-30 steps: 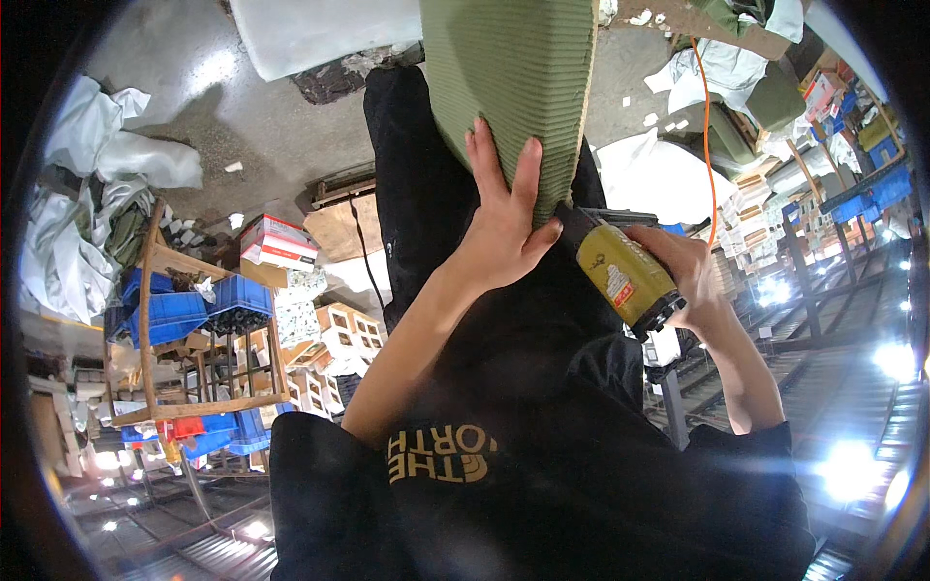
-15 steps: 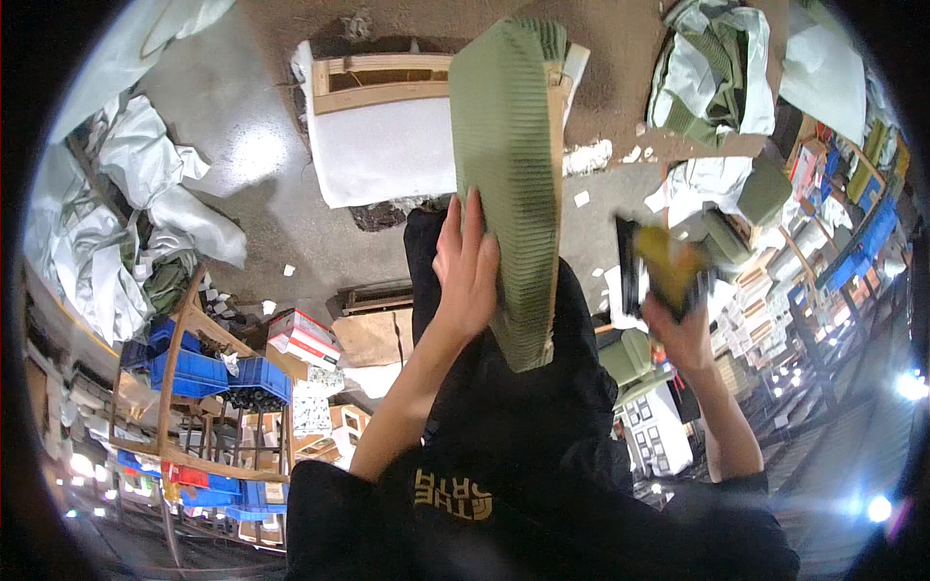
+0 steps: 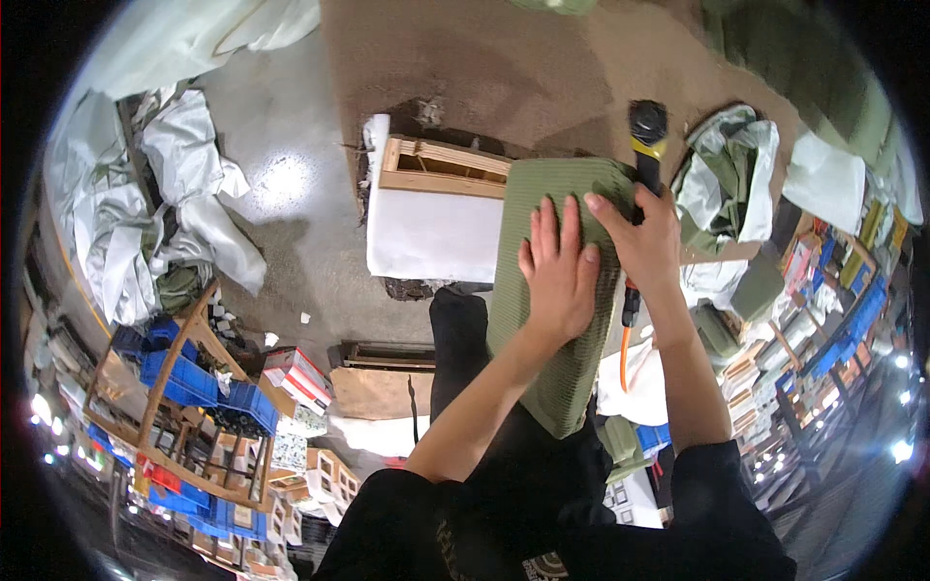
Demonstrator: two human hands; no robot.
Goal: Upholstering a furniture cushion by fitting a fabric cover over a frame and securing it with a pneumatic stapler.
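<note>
A long cushioned panel (image 3: 542,368) in green ribbed fabric rests across my lap, tilted a little to the left. My left hand (image 3: 560,286) lies flat on its upper face with the fingers spread. At the panel's right edge, my right hand (image 3: 647,237) is closed round a black-and-yellow staple gun (image 3: 649,136). An orange hose (image 3: 624,363) hangs from the lower end of the gun. The right thumb reaches over onto the green fabric. Much of the gun's grip is hidden by the hand.
Beyond my knees stands a wooden frame (image 3: 441,182) with a white padded face (image 3: 426,232). White wrapping sheets (image 3: 199,194) are heaped at left, above a wooden rack with blue bins (image 3: 179,378). A bag with green fabric (image 3: 727,179) lies at far right.
The green panel has dropped nearer and turned its ribbed face up. My right hand has swung in from the right, bringing the staple gun to the panel's edge. My left hand has shifted right.
</note>
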